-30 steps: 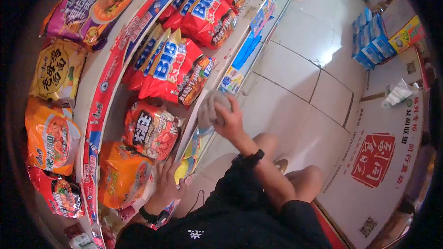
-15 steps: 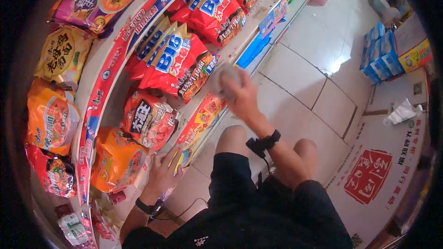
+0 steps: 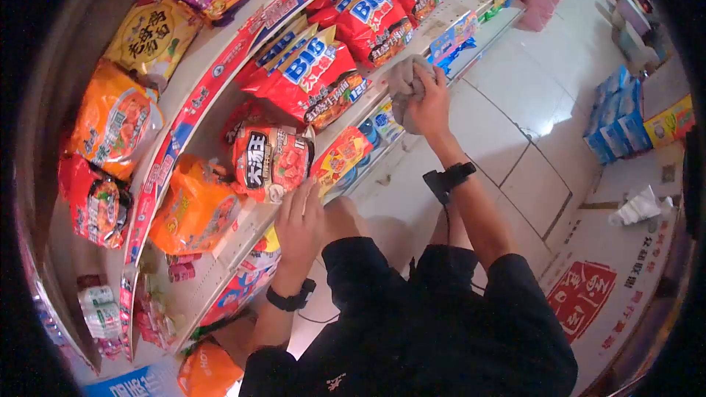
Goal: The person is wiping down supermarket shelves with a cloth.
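My right hand [image 3: 429, 103] grips a bunched grey cloth [image 3: 406, 82] against the front edge of the middle shelf, beside the red noodle bags [image 3: 318, 73] marked BIG. My left hand [image 3: 300, 222] rests on the same shelf's edge with its fingers stretched out and nothing in them. Just behind its fingertips stands a red and white noodle bag [image 3: 271, 162] with a black label. An orange noodle bag [image 3: 193, 206] leans on the shelf to its left. Between my hands, a yellow and red printed strip [image 3: 344, 153] covers the shelf edge.
An upper shelf [image 3: 195, 95] with a red-blue label strip holds more noodle bags. Blue boxes [image 3: 618, 117] and a white carton [image 3: 588, 242] with red print stand along the right. Tiled floor [image 3: 507, 147] runs between. A cable lies near my left wrist.
The view has shifted, so the shelves appear farther right. My right hand has moved the cloth along the shelf edge. My left hand's fingers now reach beside the black-labelled bag.
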Available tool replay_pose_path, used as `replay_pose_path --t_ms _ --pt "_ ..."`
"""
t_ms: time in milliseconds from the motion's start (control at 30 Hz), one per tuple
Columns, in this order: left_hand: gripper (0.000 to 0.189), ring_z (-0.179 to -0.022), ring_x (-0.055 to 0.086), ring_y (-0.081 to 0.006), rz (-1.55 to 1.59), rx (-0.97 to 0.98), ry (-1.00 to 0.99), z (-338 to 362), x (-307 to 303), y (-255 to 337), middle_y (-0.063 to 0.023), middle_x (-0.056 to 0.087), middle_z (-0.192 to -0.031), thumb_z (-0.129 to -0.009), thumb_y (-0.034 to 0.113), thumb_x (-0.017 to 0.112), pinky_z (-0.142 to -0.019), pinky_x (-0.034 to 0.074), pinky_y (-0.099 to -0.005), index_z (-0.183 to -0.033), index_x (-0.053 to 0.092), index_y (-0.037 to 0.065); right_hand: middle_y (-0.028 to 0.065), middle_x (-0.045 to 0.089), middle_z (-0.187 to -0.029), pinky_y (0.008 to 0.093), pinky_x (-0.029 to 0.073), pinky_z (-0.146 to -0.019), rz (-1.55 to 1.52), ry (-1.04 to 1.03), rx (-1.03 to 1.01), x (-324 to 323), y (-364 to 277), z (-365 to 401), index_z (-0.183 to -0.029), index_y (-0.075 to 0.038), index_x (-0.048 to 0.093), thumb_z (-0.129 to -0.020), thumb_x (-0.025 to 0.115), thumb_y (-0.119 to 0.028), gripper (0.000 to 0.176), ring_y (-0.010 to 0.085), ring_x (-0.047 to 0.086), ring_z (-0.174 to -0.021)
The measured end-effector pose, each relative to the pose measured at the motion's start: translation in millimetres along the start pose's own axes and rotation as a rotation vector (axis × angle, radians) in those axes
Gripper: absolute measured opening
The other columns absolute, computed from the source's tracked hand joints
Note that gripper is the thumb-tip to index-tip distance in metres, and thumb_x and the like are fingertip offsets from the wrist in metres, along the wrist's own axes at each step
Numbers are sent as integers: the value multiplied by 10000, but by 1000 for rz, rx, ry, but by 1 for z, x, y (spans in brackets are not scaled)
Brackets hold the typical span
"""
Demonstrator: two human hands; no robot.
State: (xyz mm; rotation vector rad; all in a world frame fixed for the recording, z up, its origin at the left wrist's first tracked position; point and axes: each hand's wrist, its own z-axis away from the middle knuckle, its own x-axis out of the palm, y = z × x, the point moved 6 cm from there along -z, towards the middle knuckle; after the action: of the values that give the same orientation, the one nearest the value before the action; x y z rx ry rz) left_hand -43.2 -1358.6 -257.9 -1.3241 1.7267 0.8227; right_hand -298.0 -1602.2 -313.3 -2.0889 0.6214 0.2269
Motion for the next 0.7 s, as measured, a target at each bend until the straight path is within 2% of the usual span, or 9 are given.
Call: replay_pose_path --t_ms 100,200,300,433,533,667,700 --pt "362 -1097 663 -309 -94 -43 72 3 -9 -18 -111 695 -1247 -839 42 710 -964 545 -438 -1200 713 12 283 546 -1418 508 514 -1073 -26 24 24 5 6 -3 -1349 -71 659 -710 692 67 654 500 574 -1285" --pt "247 -1074 658 -282 -162 -132 73 7 -16 -45 -80 712 -1098 -824 46 663 -934 532 -417 -1060 738 49 276 537 -1439 493 504 -1091 -39 3 39 4 9 -2 -1352 -75 657 -712 719 54 655 483 573 -1297" --pt "250 -1060 656 -284 -296 -158 55 -3 -31 -56 -79 710 -1076 -825 26 649 -947 522 -426 -1057 739 55 273 538 -1432 487 510 -1080 -11 12 12 7 13 -2 -1348 -76 659 -718 723 52 646 478 577 -1291" --pt "317 -1094 641 -304 -289 -204 35 -10 -26 -76 -95 692 -1133 -808 24 663 -977 513 -447 -1120 715 56 269 536 -1416 508 519 -1052 29 55 -7 5 9 -2 -1359 -112 654 -701 721 72 686 493 591 -1238" --pt "340 -1124 625 -313 -196 -168 -48 -13 -21 -63 -106 671 -1173 -813 49 697 -986 514 -447 -1153 693 54 258 553 -1381 522 521 -1034 -27 13 69 4 6 -3 -1330 -123 665 -720 711 70 641 494 592 -1226" --pt "343 -1152 609 -315 -17 -44 -25 -27 -4 -24 -112 654 -1178 -830 80 721 -994 512 -439 -1170 686 50 252 562 -1345 523 529 -1006 -32 55 54 14 -14 18 -1289 -132 675 -725 708 61 597 490 597 -1204" --pt "339 -1142 608 -313 2 -36 -2 -33 -1 -16 -112 648 -1180 -844 82 719 -991 511 -439 -1179 685 46 251 562 -1334 519 533 -995 -50 3 -6 21 -23 30 -1275 -132 679 -721 709 57 585 487 599 -1198"
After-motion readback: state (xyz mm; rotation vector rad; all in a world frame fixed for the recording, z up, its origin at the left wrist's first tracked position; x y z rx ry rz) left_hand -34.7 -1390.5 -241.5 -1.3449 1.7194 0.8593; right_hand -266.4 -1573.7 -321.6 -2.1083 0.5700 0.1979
